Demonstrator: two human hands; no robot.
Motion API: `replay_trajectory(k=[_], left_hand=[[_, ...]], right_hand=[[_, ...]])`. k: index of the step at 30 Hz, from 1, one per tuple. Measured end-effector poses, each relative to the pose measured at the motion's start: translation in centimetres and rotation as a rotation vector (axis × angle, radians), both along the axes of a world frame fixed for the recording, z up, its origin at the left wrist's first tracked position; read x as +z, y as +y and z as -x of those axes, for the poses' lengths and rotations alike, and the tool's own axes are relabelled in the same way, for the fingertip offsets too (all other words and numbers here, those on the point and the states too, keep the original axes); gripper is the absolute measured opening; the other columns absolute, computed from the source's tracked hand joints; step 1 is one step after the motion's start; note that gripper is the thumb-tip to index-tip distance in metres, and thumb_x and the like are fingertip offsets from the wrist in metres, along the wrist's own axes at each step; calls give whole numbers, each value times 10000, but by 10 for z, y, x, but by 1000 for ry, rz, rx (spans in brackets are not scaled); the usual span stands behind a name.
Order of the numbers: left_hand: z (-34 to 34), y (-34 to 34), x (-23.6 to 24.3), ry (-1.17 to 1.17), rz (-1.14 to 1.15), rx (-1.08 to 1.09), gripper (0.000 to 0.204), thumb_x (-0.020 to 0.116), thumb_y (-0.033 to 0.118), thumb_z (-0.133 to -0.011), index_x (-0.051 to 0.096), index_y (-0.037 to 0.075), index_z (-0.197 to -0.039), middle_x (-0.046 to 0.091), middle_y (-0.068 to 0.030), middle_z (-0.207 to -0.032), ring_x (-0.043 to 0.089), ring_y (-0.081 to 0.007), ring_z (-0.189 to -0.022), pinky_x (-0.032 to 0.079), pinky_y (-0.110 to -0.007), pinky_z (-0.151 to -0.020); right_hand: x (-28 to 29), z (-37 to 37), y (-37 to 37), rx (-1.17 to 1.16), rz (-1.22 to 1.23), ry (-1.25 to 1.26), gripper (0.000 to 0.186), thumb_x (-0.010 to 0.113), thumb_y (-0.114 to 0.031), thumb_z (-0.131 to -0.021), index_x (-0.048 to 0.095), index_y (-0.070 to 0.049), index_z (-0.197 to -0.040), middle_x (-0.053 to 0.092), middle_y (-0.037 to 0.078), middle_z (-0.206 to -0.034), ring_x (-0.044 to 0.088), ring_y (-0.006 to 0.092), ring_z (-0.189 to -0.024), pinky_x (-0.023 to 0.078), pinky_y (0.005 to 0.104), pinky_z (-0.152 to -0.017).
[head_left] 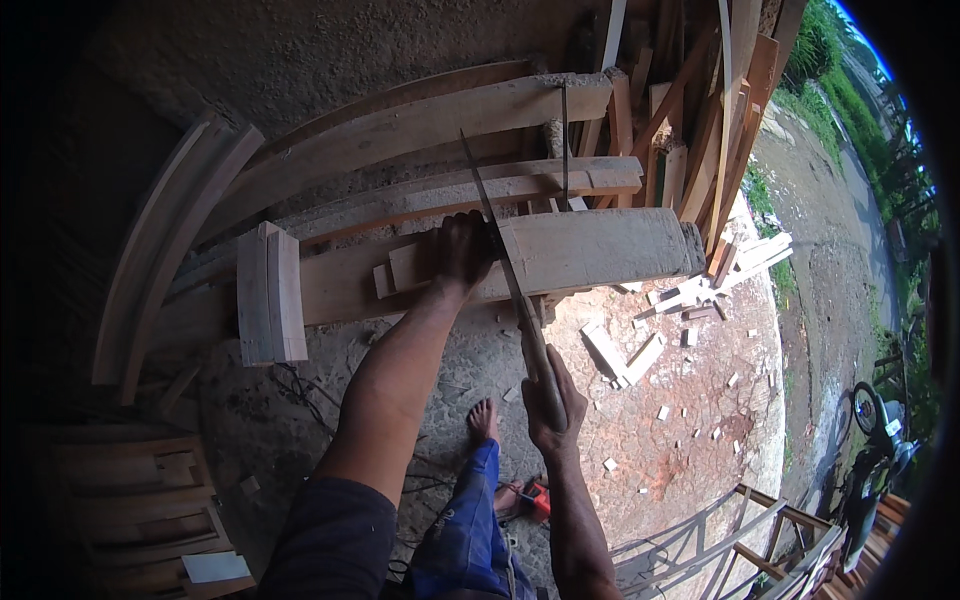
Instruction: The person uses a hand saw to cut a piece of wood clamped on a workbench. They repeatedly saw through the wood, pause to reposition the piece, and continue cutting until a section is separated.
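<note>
A long hand saw (508, 263) lies across a wide pale plank (600, 245), its blade pointing away from me and its handle toward me. My right hand (556, 400) is wrapped round the handle below the plank's near edge. My left hand (464, 243) grips the wood just left of the blade, where a shorter board (410, 265) lies on the plank. Short pale boards (268, 290) lie crosswise on the plank's left part.
Boards (380, 130) run behind the plank; upright timber (715, 120) leans at the back right. Offcuts (625, 355) litter the concrete floor. A red tool (535, 500) is by my bare feet (483, 420). A metal frame (760, 540) and motorbike (880, 440) stand right; wooden frames (140, 500) are left.
</note>
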State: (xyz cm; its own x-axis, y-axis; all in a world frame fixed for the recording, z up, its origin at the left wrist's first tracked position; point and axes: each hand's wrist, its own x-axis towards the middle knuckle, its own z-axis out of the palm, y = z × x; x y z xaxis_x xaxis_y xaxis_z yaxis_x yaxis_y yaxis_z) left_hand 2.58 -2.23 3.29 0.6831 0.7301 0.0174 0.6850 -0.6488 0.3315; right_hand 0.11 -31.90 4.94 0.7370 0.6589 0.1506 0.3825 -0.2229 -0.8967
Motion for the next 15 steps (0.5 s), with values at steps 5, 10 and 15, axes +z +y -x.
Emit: replay_trajectory(k=[5,10,15], left_hand=[[19,16,-48,-193,-317,57,231,614,165,-807,584,77,-1018,637,-127,-1023,589,-324,-1040,446,-492,-864],[10,3,-37,-277,-296,-13,260,648,264,-824,596,85,-1005,641,-124,-1006,592,-323,-1027,444,-503,-847],[6,4,-27,-106,-161,31,271,658,300,-828,593,89,-984,645,-130,-1009,599,-319,-1023,456,-490,-835]], right_hand=[[-16,63,-151,56,144,-71,534,737,-216,-841,574,32,-1285,732,153,-1004,739,238,-814,577,337,-712],[-24,15,-35,-30,-31,-93,577,767,-120,-816,559,-3,-1342,724,181,-1040,726,210,-840,547,309,-735],[-15,4,1,-23,7,30,563,752,-141,-844,549,-27,-1357,716,183,-1040,715,208,-901,545,325,-781]])
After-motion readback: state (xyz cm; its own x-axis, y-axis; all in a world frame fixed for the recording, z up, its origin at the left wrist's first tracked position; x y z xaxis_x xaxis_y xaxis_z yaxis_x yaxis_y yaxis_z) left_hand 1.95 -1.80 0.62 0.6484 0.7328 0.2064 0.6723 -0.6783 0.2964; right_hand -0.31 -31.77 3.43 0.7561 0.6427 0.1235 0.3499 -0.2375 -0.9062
